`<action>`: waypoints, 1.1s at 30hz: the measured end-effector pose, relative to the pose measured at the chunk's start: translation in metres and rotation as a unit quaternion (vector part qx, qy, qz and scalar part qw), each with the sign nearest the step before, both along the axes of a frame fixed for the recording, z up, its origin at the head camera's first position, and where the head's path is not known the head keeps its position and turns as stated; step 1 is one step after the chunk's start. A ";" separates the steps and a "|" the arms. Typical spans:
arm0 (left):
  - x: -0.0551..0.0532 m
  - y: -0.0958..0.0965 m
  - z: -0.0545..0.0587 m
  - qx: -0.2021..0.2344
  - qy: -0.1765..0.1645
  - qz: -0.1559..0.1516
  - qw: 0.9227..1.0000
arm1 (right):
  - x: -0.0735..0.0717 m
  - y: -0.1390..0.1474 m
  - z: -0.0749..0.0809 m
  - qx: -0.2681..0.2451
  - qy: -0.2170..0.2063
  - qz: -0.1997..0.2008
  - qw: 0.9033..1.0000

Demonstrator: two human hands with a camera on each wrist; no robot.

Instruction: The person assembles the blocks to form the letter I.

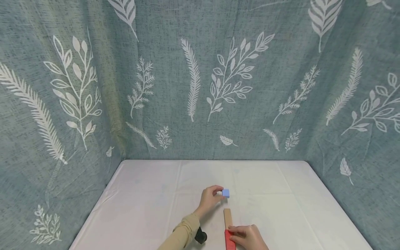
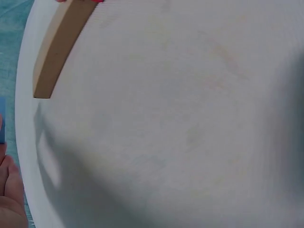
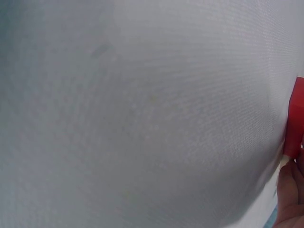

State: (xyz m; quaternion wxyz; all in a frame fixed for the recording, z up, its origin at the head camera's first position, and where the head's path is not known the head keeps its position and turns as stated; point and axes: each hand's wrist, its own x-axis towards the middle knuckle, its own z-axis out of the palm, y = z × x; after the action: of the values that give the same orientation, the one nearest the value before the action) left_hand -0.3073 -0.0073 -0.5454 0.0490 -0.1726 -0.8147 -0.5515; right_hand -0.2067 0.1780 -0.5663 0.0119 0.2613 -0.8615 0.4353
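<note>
My left hand [image 1: 210, 198] pinches a small blue block [image 1: 225, 193] between thumb and fingers, out beyond the far end of a wooden block. In the left wrist view only an edge of the blue block [image 2: 2, 121] shows beside part of the hand [image 2: 10, 192]. Nearer to me, my right hand [image 1: 249, 236] grips a red block [image 1: 230, 240] from its right side. A long tan wooden block [image 1: 228, 218] lies end to end with the red one, pointing away from me. The red block's near end is cut off by the head view's lower edge.
A white cloth [image 1: 150, 201] covers the table. Patterned blue-green curtains [image 1: 200, 83] stand along its back and sides. A black wrist camera [image 1: 201, 236] sits under my left sleeve [image 1: 184, 231].
</note>
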 end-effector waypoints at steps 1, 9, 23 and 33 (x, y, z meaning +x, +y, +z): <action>0.000 0.000 -0.002 -0.004 0.004 0.001 1.000 | 0.000 0.000 0.000 0.003 -0.001 -0.001 1.000; 0.003 0.002 -0.008 -0.017 0.011 0.002 1.000 | -0.001 0.000 0.001 0.008 0.003 -0.007 1.000; 0.007 0.005 -0.015 -0.023 0.001 0.007 1.000 | -0.001 0.000 0.003 0.001 -0.003 -0.003 1.000; 0.009 0.005 -0.016 -0.059 -0.001 0.012 0.998 | 0.001 0.000 0.000 -0.020 -0.004 0.003 1.000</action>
State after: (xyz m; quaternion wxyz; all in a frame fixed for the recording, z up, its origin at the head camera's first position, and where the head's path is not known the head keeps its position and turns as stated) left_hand -0.2981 -0.0024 -0.5610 0.0446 -0.1648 -0.8478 -0.5021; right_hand -0.2055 0.1780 -0.5658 0.0122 0.2618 -0.8520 0.4533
